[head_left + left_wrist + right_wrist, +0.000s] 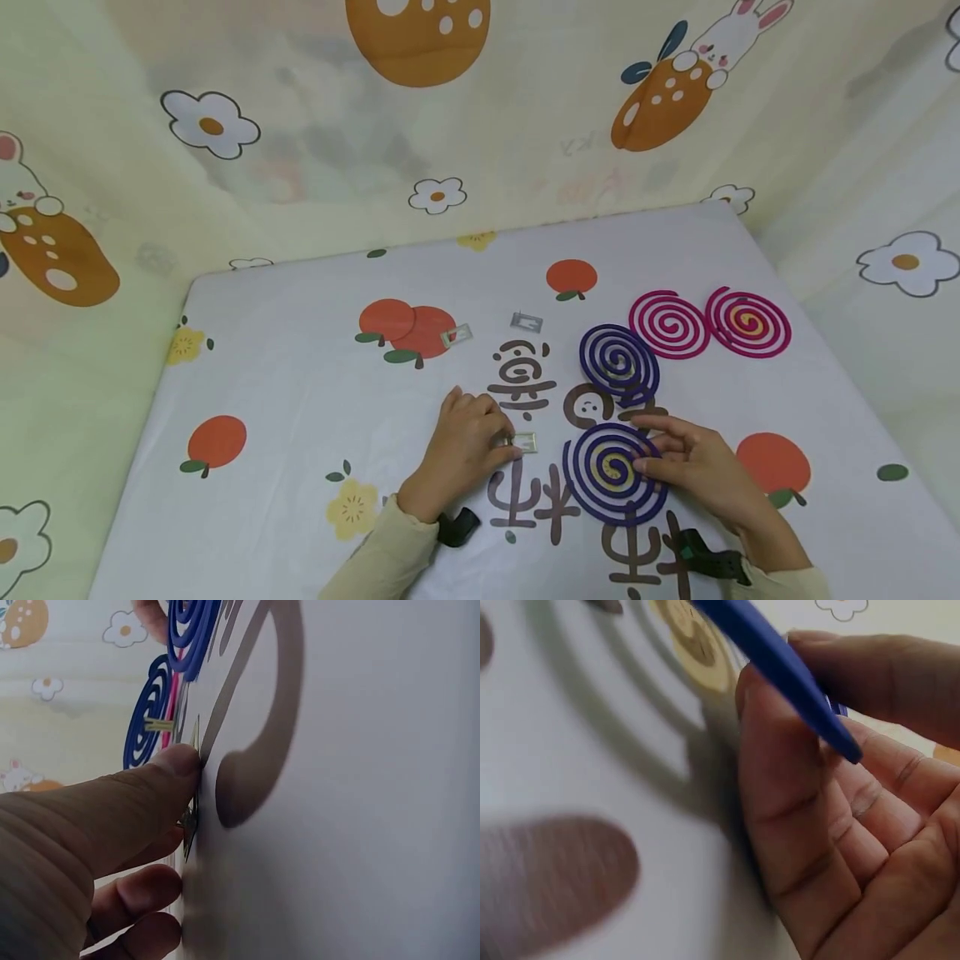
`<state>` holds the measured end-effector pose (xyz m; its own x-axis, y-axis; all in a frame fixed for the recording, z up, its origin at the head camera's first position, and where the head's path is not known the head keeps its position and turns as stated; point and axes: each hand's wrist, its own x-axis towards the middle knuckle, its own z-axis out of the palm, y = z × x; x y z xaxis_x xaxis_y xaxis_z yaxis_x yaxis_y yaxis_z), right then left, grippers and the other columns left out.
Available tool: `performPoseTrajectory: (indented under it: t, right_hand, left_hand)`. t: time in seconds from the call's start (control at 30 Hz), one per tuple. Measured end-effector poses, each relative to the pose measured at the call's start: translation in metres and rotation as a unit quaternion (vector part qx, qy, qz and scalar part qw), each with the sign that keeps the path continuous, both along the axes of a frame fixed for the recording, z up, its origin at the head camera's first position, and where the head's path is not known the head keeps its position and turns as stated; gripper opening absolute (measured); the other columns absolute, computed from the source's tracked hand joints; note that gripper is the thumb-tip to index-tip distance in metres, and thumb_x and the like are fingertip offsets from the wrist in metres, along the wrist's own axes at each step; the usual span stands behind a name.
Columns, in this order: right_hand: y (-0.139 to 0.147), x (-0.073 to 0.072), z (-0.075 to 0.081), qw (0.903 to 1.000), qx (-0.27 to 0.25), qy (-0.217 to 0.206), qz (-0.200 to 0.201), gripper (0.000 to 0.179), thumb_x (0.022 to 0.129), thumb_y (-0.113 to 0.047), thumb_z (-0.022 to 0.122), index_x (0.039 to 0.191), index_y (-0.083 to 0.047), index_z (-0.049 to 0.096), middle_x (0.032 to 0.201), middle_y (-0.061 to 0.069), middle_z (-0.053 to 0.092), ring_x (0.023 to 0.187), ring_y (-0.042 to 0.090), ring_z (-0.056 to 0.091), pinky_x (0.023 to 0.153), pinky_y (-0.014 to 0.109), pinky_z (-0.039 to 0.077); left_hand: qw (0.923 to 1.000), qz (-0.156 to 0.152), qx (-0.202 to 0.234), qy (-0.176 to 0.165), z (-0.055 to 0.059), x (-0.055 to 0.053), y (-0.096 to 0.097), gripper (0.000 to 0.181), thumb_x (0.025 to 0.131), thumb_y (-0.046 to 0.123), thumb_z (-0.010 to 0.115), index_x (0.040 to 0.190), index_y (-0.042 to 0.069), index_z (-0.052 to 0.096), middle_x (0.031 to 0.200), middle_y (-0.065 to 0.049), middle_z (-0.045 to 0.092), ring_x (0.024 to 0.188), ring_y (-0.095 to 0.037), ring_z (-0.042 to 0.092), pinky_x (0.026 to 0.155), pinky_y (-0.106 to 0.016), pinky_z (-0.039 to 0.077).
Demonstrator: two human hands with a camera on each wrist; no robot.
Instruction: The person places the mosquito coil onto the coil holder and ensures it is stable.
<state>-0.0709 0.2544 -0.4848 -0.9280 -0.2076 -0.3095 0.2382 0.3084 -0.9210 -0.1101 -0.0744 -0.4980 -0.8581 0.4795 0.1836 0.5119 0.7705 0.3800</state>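
Note:
My right hand pinches the right edge of a dark blue mosquito coil between thumb and fingers. In the right wrist view, that coil's blue strip tilts above the cloth. Left of it, my left hand pinches a small metal coil stand at the cloth. The left wrist view has the thumb pressed on this thin stand, seen nearly edge-on. Behind the held coil lies another dark blue coil; a metal strip shows at its middle in the left wrist view.
Two pink mosquito coils lie at the back right. Two more metal stands rest on the white printed tablecloth toward the back. A patterned curtain hangs behind the table.

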Motion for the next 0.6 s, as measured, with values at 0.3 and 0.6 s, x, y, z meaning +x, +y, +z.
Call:
performPoseTrajectory:
  t: [0.3, 0.6]
  right_hand:
    - [-0.013, -0.001, -0.004, 0.9979, -0.058, 0.019, 0.020, 0.054, 0.093, -0.002, 0.075, 0.141, 0.013, 0.053, 0.102, 0.021, 0.072, 0.081, 0.021, 0.075, 0.072, 0.033, 0.063]
    - [-0.029, -0.004, -0.011, 0.9904, -0.137, 0.008, 0.017, 0.056, 0.095, 0.000, 0.072, 0.143, 0.015, 0.048, 0.104, 0.011, 0.075, 0.087, 0.020, 0.076, 0.075, 0.034, 0.063]
  left_hand:
    - [0.9998, -0.002, -0.009, 0.017, 0.000, 0.001, 0.005, 0.027, 0.079, 0.040, 0.091, 0.090, 0.020, 0.077, 0.092, 0.003, 0.065, 0.090, -0.021, 0.059, 0.112, -0.058, 0.038]
    - [0.9993, -0.028, -0.012, -0.020, 0.003, 0.016, -0.017, 0.035, 0.086, 0.044, 0.084, 0.109, 0.018, 0.077, 0.122, -0.003, 0.067, 0.113, -0.024, 0.059, 0.105, -0.042, 0.046]
